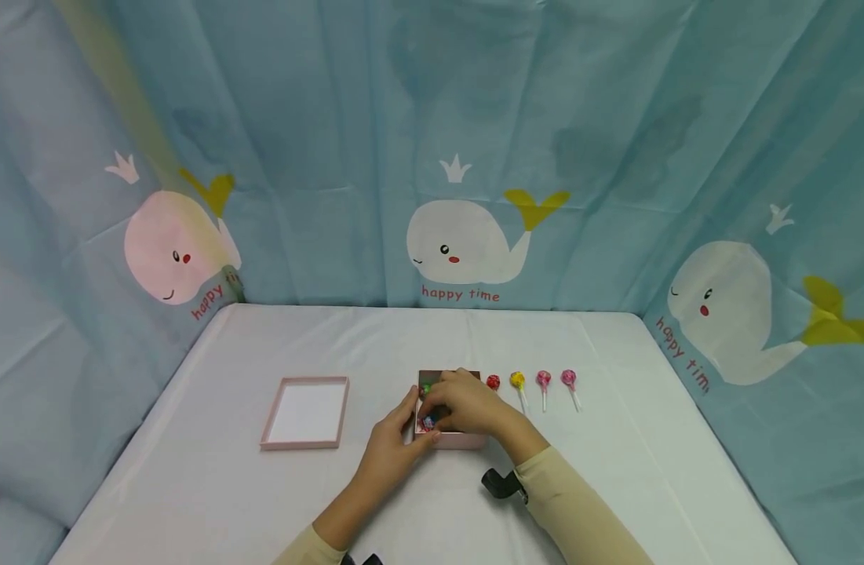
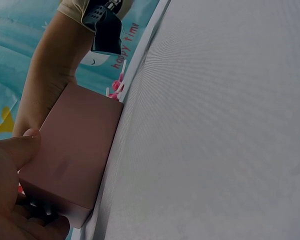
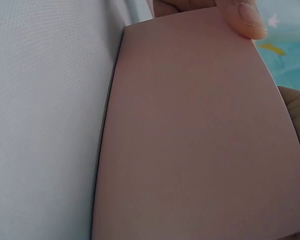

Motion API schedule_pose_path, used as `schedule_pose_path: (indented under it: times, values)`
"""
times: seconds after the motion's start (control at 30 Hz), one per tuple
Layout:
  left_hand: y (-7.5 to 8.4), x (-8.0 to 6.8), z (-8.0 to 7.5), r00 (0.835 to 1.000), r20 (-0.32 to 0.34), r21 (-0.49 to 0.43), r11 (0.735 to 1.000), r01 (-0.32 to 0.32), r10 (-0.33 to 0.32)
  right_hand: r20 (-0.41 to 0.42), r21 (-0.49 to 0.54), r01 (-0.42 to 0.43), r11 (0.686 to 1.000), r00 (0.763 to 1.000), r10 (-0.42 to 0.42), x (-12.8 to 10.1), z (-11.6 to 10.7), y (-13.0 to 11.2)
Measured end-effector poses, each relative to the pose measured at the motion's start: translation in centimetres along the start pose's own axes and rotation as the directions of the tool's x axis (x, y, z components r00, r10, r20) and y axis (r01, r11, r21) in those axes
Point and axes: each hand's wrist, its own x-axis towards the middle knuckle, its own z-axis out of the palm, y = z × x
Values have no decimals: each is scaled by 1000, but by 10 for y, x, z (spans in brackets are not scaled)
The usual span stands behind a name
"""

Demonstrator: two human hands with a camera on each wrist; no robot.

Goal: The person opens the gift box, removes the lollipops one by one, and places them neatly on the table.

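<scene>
A pink box [image 1: 463,442] stands on the table with its top off. My left hand [image 1: 391,441] grips its near left corner, thumb on the front edge and fingers along the left side. Over the open top, my right hand [image 1: 468,402] reaches in with bent fingers; I cannot tell whether they pinch anything. Inside show a green-wrapped candy [image 1: 426,388] and a blue-wrapped one [image 1: 428,423], partly covered by that hand. The left wrist view shows the box's plain outer wall [image 2: 77,145] under the left thumb; the front wall [image 3: 190,125] fills most of the right wrist view.
Right of the box lie a red lollipop [image 1: 493,382], a yellow lollipop [image 1: 518,380] and two pink lollipops [image 1: 543,378] in a row, sticks toward me. A shallow pink lid [image 1: 300,445] with a white inside lies to the left. A whale-printed curtain [image 1: 333,157] hangs around the table.
</scene>
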Motion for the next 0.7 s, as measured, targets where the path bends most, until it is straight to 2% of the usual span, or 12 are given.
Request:
schedule_pose_path:
  times: [0.33, 0.5, 0.7]
  values:
    - [-1, -1, 1, 1000, 5, -3, 1000, -7, 7, 12, -48, 49, 998, 999, -49, 1, 1, -1]
    - [-1, -2, 1, 1000, 11, -21, 1000, -2, 2, -26, 16, 36, 999, 999, -35, -1, 2, 2]
    - [-1, -1, 1, 1000, -10, -18, 1000, -9, 9, -87, 114, 78, 990, 994, -68, -1, 0, 5]
